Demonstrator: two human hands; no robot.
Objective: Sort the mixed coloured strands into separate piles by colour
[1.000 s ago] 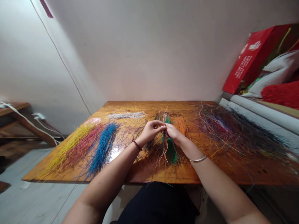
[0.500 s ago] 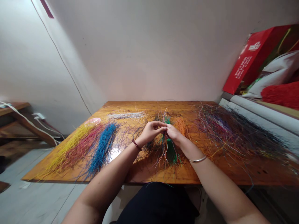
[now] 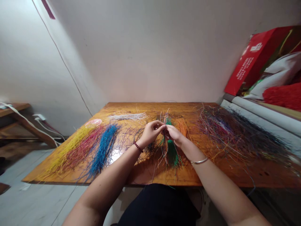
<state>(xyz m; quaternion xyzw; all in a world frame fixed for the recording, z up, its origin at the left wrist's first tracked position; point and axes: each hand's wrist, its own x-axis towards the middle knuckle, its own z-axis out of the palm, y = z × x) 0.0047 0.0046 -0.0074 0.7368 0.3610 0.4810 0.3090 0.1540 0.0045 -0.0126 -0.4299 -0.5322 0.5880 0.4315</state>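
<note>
My left hand (image 3: 151,131) and my right hand (image 3: 174,134) meet at the middle of the table, fingertips pinched together. Between them they grip a thin bunch of mixed wires (image 3: 165,150), whose white, orange and dark ends stick out above and below my fingers. The exact grip of each fingertip is hidden. Under the hands lies a bundle of green wires (image 3: 173,155). Dark wires (image 3: 149,150) spread beside my left hand, and orange wires (image 3: 182,126) lie just beyond my right hand.
On the wooden table (image 3: 141,177), blue wires (image 3: 103,150), red wires (image 3: 82,149) and yellow wires (image 3: 68,150) lie to the left. White wires (image 3: 128,116) rest at the back. A large tangled heap (image 3: 225,128) covers the right side, near a red box (image 3: 254,59).
Both hands stay together on the bunch, with only a slight shift of the fingers. The lower ends of the held wires have moved a little to the left.
</note>
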